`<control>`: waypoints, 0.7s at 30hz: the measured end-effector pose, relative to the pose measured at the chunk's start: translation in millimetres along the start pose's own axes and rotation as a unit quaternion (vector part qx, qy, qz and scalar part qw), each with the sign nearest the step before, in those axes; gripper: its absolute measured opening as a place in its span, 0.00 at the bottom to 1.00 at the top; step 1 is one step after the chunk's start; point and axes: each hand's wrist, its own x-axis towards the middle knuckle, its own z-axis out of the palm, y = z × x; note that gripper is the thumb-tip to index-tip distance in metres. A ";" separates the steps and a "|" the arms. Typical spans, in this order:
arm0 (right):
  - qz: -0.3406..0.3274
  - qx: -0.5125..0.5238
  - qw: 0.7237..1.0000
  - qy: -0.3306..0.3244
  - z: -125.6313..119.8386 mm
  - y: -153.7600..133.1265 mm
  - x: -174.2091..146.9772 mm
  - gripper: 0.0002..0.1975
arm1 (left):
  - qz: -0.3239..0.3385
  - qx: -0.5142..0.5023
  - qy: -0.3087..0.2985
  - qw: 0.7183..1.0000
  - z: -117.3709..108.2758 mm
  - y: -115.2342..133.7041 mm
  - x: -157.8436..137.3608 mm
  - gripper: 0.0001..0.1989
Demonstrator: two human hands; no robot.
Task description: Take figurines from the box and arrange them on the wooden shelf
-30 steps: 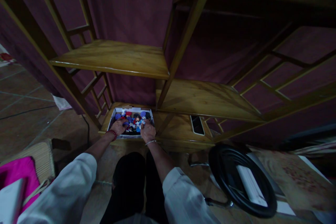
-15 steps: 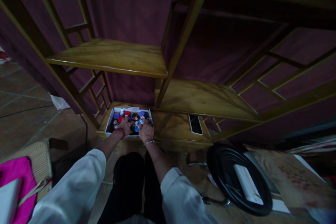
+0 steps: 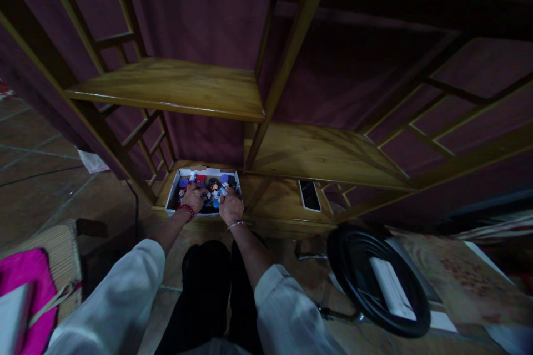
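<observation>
A shallow white cardboard box (image 3: 170,199) stands on the lowest shelf. Inside it lie several small figurines (image 3: 214,184) with blue, red and black headwear. My left hand (image 3: 194,198), a red bead bracelet at its wrist, reaches into the box's left half, fingers apart over the figurines. Over the right half is my right hand (image 3: 231,207), wearing a thin bangle. Its thumb and fingers close on a small blue-and-white figurine (image 3: 224,191), mostly covered by the fingertips.
A phone (image 3: 310,196) lies on the lowest shelf, to the right. Wooden shelves (image 3: 175,86) overhang the box, with a slanting post (image 3: 287,66) beside it. A black round-framed stool (image 3: 339,283) stands at right; a pink cloth (image 3: 35,272) lies on a woven seat at left.
My left hand has shifted slightly left among the figurines in the box. My right hand stays in nearly the same place. The view has tilted a little.
</observation>
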 end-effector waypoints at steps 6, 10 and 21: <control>0.001 -0.009 1.000 -0.014 -1.1 -0.6 0.1 0.15 | 0.060 0.025 0.047 0.997 -1.5 1.8 -7.3 0.18; 0.001 -0.011 1.000 -0.018 -2.0 -1.3 -0.4 0.14 | 0.092 0.037 0.005 0.995 1.6 0.6 -5.0 0.19; -0.001 -0.004 1.000 -0.008 2.0 0.1 1.3 0.15 | 0.073 0.090 -0.119 0.986 10.2 1.4 3.9 0.17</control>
